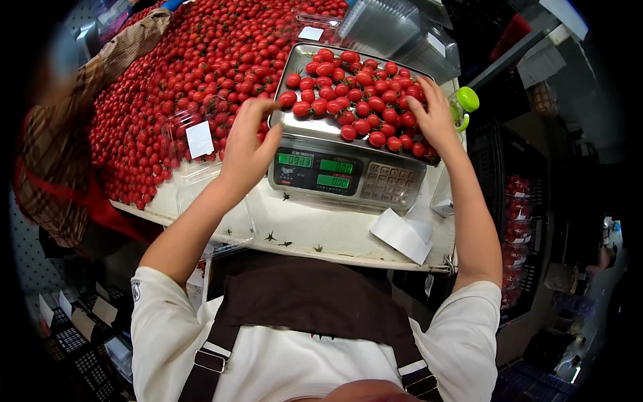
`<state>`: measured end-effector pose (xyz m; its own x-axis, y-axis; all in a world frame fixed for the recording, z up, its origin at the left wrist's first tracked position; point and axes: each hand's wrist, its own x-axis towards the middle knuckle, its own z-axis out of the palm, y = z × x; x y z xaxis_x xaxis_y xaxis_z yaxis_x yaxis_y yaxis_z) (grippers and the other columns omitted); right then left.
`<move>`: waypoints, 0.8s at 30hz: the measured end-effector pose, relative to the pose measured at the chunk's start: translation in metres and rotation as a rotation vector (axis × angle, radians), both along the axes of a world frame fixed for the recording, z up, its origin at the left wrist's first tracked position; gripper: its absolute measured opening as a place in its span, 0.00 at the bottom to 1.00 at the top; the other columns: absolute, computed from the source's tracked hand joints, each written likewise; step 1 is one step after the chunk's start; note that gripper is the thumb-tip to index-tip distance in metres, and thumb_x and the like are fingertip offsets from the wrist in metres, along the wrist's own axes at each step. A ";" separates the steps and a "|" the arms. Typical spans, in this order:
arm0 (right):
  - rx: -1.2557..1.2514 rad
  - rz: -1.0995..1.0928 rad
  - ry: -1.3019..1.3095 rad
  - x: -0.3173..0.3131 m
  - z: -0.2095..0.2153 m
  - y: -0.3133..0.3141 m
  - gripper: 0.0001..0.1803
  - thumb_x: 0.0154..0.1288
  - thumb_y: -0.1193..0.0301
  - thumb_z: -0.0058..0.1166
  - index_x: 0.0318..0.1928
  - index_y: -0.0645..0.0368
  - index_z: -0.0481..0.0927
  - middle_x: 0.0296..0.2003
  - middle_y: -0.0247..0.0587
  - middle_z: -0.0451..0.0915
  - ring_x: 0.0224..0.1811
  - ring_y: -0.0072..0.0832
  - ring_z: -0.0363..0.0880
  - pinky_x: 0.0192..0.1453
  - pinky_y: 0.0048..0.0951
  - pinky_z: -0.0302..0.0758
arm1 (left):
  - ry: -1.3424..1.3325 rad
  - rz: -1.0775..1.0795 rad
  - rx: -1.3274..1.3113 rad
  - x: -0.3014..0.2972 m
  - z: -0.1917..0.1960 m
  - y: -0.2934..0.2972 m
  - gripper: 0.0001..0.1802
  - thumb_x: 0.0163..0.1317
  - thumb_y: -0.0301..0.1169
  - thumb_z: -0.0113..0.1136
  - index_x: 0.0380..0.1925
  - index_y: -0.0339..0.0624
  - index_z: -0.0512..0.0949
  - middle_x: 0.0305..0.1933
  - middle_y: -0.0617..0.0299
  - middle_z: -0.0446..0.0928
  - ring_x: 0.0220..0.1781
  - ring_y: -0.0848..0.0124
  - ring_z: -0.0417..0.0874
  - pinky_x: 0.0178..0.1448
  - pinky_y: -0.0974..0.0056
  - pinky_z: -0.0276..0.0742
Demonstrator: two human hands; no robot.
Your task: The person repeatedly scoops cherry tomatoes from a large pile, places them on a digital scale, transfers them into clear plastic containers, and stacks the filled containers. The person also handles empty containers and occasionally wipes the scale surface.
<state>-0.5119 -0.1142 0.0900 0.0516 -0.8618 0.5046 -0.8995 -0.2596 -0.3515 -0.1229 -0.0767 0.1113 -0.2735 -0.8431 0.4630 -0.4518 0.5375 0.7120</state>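
Nearest us: white shirt [288,362] and dark brown apron [308,288]. Ahead, we note a digital scale [348,177] on a pale table [328,231], red tomatoes [362,108] heaped on its steel tray [292,126], mostly toward centre and right. Left hand [251,144] at the tray's left edge: thumb and fingers spread, gripping nothing we can see. Right hand [437,120] at the right edge: fingers loosely parted, thumb by the tomatoes; whether it touches them, we cannot tell. Leftward and beyond, we see a much larger tomato mound [228,40]. White paper [402,234] lies just before the scale.
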 end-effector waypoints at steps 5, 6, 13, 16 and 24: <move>0.046 0.019 0.113 0.075 0.006 -0.005 0.37 0.62 0.47 0.63 0.68 0.48 0.74 0.69 0.62 0.65 0.71 0.56 0.65 0.71 0.55 0.65 | -0.157 -0.056 -0.179 -0.064 0.003 -0.077 0.21 0.69 0.35 0.59 0.58 0.37 0.75 0.59 0.49 0.74 0.63 0.53 0.75 0.67 0.56 0.70; 0.041 0.035 0.136 0.086 0.009 -0.004 0.38 0.61 0.47 0.64 0.68 0.48 0.74 0.70 0.63 0.65 0.70 0.56 0.65 0.70 0.56 0.65 | -0.198 -0.054 -0.228 -0.077 0.001 -0.091 0.22 0.70 0.39 0.59 0.59 0.40 0.75 0.62 0.49 0.73 0.66 0.51 0.74 0.68 0.54 0.69; 0.026 0.242 0.180 0.073 0.015 0.012 0.28 0.59 0.57 0.66 0.60 0.47 0.79 0.61 0.50 0.74 0.63 0.49 0.72 0.63 0.51 0.72 | -0.643 0.021 -0.264 -0.102 -0.017 -0.135 0.21 0.69 0.49 0.58 0.58 0.56 0.80 0.69 0.56 0.70 0.71 0.50 0.68 0.66 0.46 0.72; -0.014 0.218 0.147 0.044 0.019 0.015 0.21 0.60 0.64 0.63 0.55 0.49 0.81 0.48 0.45 0.77 0.54 0.44 0.75 0.57 0.46 0.76 | -0.683 -0.025 -0.237 -0.094 -0.009 -0.133 0.19 0.68 0.47 0.60 0.54 0.54 0.81 0.64 0.58 0.73 0.65 0.48 0.71 0.63 0.46 0.74; 0.042 0.083 0.228 0.052 0.017 0.012 0.20 0.61 0.64 0.66 0.53 0.49 0.78 0.45 0.44 0.77 0.50 0.47 0.76 0.49 0.46 0.82 | -0.688 -0.004 -0.257 -0.082 -0.010 -0.123 0.19 0.69 0.47 0.60 0.54 0.53 0.80 0.65 0.53 0.72 0.60 0.46 0.72 0.63 0.46 0.75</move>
